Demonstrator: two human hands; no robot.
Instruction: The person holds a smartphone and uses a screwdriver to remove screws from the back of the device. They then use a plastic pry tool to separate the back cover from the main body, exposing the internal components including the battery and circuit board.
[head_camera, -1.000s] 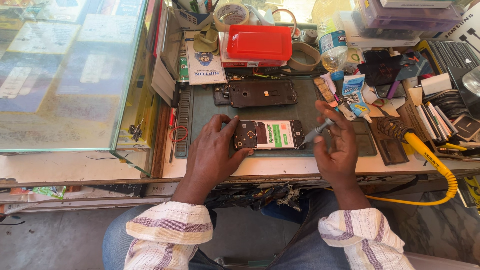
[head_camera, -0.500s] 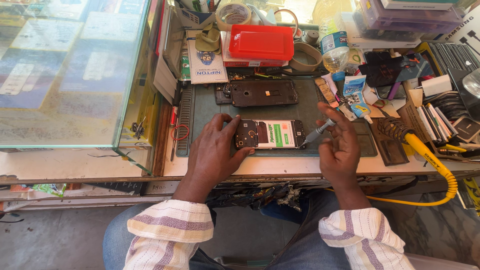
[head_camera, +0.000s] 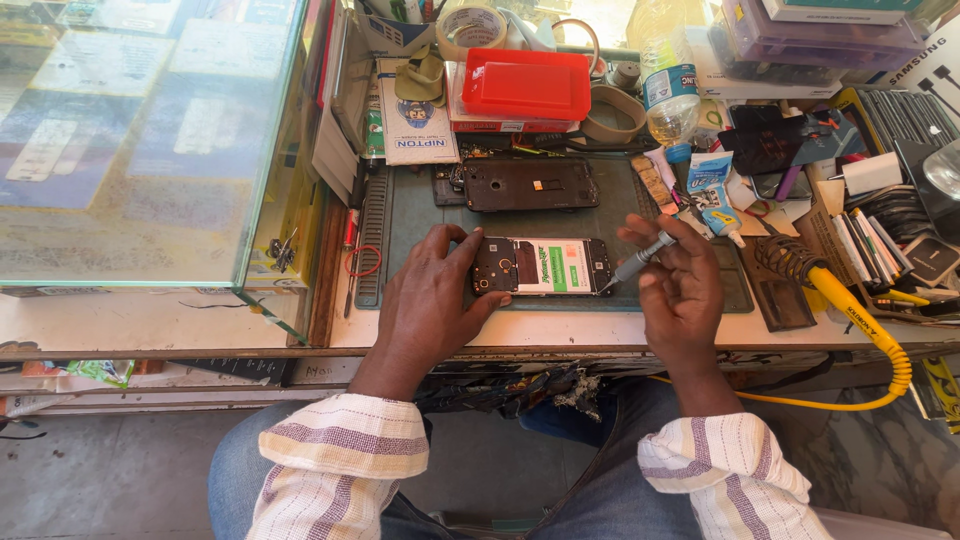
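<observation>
- One desk (head_camera: 560, 325) spans the view, with a glass display case (head_camera: 150, 140) at its 9 o'clock side and a grey-green work mat (head_camera: 420, 215) at its middle.
- On the mat, just toward 6 o'clock of centre, lies an opened phone (head_camera: 540, 266) with its back off, long side running from 9 to 3 o'clock, a green-and-white battery showing.
- The left hand (head_camera: 430, 305) rests on the mat at the phone's 9 o'clock end; its fingers (head_camera: 462, 250) are spread narrow and clasp that end, thumb against the near edge.
- The right hand (head_camera: 685, 290) sits at the phone's 3 o'clock end, apart from the phone itself; its fingers (head_camera: 650, 232) are curled shut around a slim grey screwdriver (head_camera: 635, 263).
- The screwdriver tilts toward 8 o'clock, its tip touching or just at the phone's right end.
- A dark phone back frame (head_camera: 530, 185) lies at 12 o'clock of the opened phone, near it but apart.
- A red plastic box (head_camera: 525, 85) stands farther toward 12 o'clock.
- A soldering iron with a yellow handle (head_camera: 850, 310) lies at 3 o'clock, well apart from the right hand.
</observation>
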